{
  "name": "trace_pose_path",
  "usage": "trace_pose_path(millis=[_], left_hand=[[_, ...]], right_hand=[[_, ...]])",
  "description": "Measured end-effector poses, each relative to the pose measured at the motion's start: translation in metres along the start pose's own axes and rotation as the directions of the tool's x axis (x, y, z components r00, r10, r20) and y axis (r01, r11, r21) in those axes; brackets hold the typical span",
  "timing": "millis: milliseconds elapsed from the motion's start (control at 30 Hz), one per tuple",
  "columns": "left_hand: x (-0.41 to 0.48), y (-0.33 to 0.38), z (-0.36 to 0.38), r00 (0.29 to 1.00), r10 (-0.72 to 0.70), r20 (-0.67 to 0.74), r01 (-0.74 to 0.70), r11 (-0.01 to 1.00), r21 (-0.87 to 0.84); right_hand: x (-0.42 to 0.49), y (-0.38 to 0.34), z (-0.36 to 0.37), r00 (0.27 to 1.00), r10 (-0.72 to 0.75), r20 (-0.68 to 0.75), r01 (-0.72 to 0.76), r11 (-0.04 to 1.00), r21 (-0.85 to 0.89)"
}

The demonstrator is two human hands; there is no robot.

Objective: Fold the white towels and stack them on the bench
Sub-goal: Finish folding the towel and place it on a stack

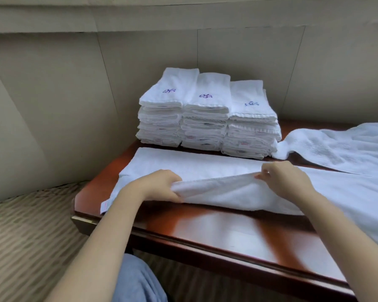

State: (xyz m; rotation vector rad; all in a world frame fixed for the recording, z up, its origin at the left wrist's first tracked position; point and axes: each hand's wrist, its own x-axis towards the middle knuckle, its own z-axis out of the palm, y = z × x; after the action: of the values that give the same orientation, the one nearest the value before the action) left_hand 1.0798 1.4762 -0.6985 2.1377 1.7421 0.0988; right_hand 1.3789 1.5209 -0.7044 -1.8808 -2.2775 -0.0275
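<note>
A white towel (190,165) lies spread lengthwise on the reddish wooden bench (205,232). My left hand (159,185) grips its near edge at the left, fingers curled under the lifted cloth. My right hand (286,177) pinches the same edge further right, so the near flap is raised off the bench. Behind the towel stand three stacks of folded white towels (207,114) with blue embroidered marks on top.
More loose white towels (345,149) lie heaped on the bench at the right. A padded beige wall (74,83) closes off the back and left. Patterned carpet (26,236) lies to the left below the bench edge. My knee in blue trousers (138,282) is by the bench front.
</note>
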Motion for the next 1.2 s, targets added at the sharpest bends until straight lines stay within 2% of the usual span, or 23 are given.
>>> trace_pose_path(millis=[67,100,167,200,300,400,533,667,767,900,1000,1100,1200], left_hand=[[0.005,-0.015,-0.008,0.980,-0.155,-0.125,0.168,0.981,0.100],[0.010,-0.022,-0.013,0.937,-0.228,-0.264,0.270,0.953,0.137],[0.021,-0.031,-0.019,0.775,-0.317,-0.547,0.421,0.904,0.073],[0.028,-0.033,-0.020,0.691,-0.347,-0.634,0.459,0.888,0.014],[0.049,-0.039,-0.018,0.517,-0.393,-0.760,0.509,0.855,-0.096],[0.063,-0.048,-0.005,0.424,-0.460,-0.780,0.533,0.823,-0.196],[0.064,-0.073,0.014,0.365,-0.608,-0.705,0.549,0.752,-0.364],[0.069,-0.090,0.014,0.435,-0.721,-0.539,0.501,0.692,-0.520],[0.073,-0.091,0.012,0.453,-0.706,-0.544,0.513,0.706,-0.489],[0.071,-0.093,0.013,0.413,-0.697,-0.587,0.500,0.712,-0.493],[0.069,-0.097,0.013,0.375,-0.705,-0.602,0.454,0.706,-0.544],[0.065,-0.100,0.009,0.301,-0.763,-0.573,0.439,0.644,-0.627],[0.064,-0.099,0.007,0.314,-0.766,-0.561,0.495,0.636,-0.592]], right_hand=[[0.011,0.005,0.008,0.999,0.024,0.024,-0.024,1.000,0.013],[0.015,0.007,0.011,0.999,0.033,0.034,-0.034,0.999,0.014],[0.024,0.009,0.016,0.999,0.054,0.002,-0.054,0.999,0.000],[0.029,0.010,0.017,0.997,0.069,-0.048,-0.069,0.998,-0.001],[0.043,0.015,0.019,0.965,0.121,-0.234,-0.128,0.992,-0.014],[0.050,0.025,0.034,0.954,0.150,-0.258,-0.180,0.979,-0.097],[0.057,0.036,0.060,0.959,0.214,-0.184,-0.223,0.974,-0.027],[0.069,0.038,0.063,0.951,0.227,-0.209,-0.236,0.972,-0.019],[0.070,0.036,0.065,0.939,0.223,-0.262,-0.249,0.966,-0.068],[0.071,0.032,0.067,0.902,0.234,-0.362,-0.253,0.968,-0.006],[0.073,0.032,0.070,0.902,0.262,-0.344,-0.255,0.965,0.067],[0.072,0.032,0.070,0.912,0.245,-0.329,-0.234,0.969,0.072],[0.071,0.030,0.069,0.925,0.229,-0.304,-0.218,0.973,0.068]])
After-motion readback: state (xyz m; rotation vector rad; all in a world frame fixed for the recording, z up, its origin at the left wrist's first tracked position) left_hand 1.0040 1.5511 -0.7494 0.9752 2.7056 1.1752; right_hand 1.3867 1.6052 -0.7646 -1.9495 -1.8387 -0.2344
